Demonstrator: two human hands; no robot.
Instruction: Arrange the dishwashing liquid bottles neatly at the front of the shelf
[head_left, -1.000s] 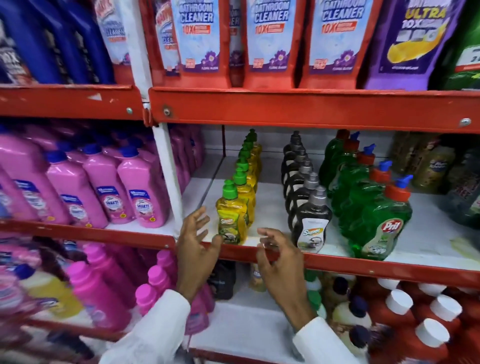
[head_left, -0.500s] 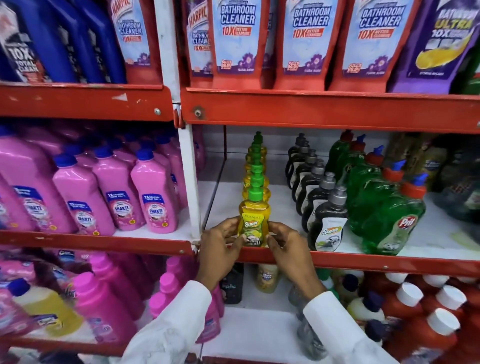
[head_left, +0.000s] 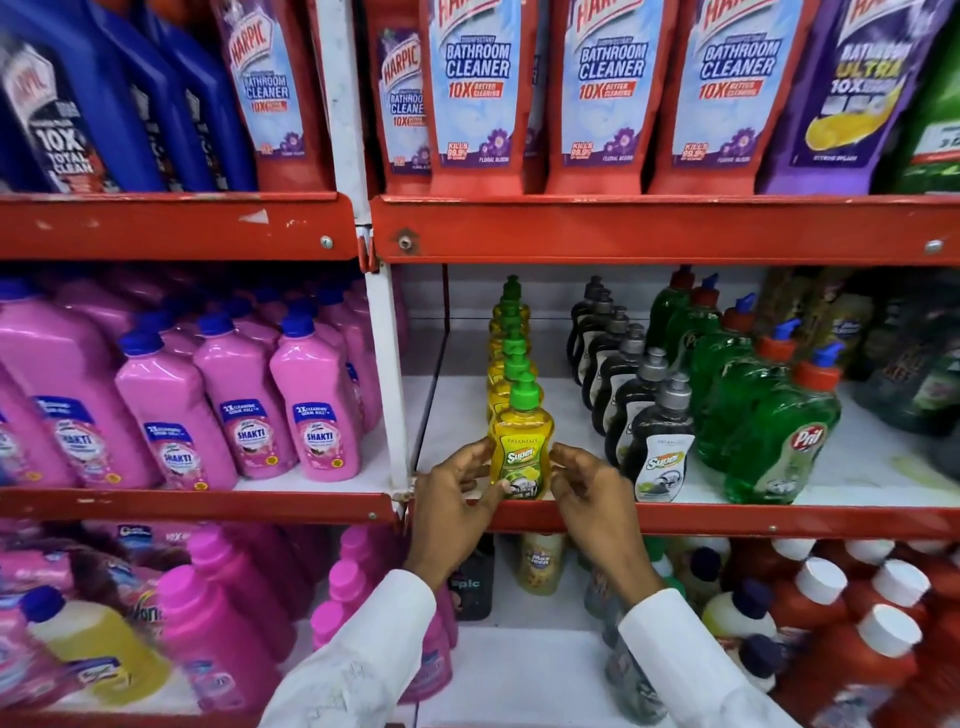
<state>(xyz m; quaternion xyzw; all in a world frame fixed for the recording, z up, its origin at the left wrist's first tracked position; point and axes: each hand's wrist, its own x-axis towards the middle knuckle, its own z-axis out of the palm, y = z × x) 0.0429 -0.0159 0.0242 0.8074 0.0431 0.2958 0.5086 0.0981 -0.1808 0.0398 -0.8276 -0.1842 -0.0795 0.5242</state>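
Note:
A yellow dishwashing bottle with a green cap (head_left: 521, 447) stands upright at the front edge of the middle shelf (head_left: 727, 519). Behind it a straight row of matching yellow bottles (head_left: 511, 353) runs to the back. My left hand (head_left: 454, 501) touches the front bottle's left side with its thumb on the label. My right hand (head_left: 589, 488) cups its right side. To the right stand a row of black bottles with grey caps (head_left: 652, 441) and a row of green bottles with red caps (head_left: 769, 431).
Pink detergent bottles (head_left: 244, 410) fill the left bay behind a white upright post (head_left: 387, 374). Red bathroom cleaner bottles (head_left: 602, 93) stand on the shelf above. The shelf below holds pink, yellow and red bottles (head_left: 857, 623). Bare white shelf lies between the yellow and black rows.
My hands have moved from the shelf lip onto the front yellow bottle, one on each side. The bottle now sits square in line with its row. The camera has shifted left.

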